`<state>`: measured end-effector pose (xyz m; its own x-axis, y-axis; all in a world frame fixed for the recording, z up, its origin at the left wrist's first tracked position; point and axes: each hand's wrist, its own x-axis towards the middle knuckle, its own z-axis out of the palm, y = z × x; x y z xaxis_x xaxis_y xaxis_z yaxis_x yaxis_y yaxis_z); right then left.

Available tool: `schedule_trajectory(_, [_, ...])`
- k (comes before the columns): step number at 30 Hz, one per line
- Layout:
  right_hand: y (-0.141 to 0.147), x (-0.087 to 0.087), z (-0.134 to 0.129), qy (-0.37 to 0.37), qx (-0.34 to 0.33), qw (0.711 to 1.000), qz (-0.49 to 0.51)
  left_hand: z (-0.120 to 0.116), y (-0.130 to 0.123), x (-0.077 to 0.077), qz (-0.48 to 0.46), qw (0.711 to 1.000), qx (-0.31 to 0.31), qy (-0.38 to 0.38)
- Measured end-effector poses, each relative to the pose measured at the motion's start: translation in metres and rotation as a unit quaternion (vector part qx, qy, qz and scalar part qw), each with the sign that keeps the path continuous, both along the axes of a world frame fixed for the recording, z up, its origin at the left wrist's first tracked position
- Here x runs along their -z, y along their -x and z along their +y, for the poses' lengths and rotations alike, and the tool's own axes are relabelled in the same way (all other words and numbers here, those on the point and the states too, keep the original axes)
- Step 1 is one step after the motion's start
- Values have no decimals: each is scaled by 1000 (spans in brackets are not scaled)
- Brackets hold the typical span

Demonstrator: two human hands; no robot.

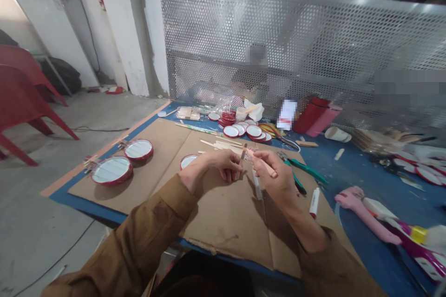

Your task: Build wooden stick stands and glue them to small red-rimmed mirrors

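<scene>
Above the cardboard sheet (223, 213), my left hand (228, 165) is closed, pinching the lower end of a small flat wooden stick (244, 152). My right hand (273, 171) is wrapped round a light wooden handle (266, 165), whose front end meets the stick; the tool's tip is too small to tell. Several pale wooden sticks (223, 145) lie just behind my hands. A red-rimmed white disc (188, 161) is partly hidden by my left wrist. A clear strip (257, 185) lies between my hands.
Two red-rimmed discs (111, 170) lie at the left. Green-handled pliers (303, 171), a white marker (314, 203) and a pink glue gun (367, 213) are at the right. Stacked discs (254, 131) and a perforated metal screen (296, 51) stand behind.
</scene>
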<state>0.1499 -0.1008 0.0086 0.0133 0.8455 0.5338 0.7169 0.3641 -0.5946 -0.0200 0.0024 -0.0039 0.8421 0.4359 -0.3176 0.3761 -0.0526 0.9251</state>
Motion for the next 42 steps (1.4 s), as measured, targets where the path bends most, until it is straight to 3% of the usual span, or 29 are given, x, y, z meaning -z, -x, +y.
schedule_trajectory(15, [0, 1, 0, 15, -19, 1000, 7, 3, -2, 6, 3, 1000, 7, -18])
schedule_trajectory(25, [-1, 2, 0, 13, -7, 1000, -2, -2, 1, -1, -12, 1000, 12, -13])
schedule_trajectory(42, [2, 0, -1, 8, -9, 1000, -8, 1, -1, 2, 3, 1000, 11, -13])
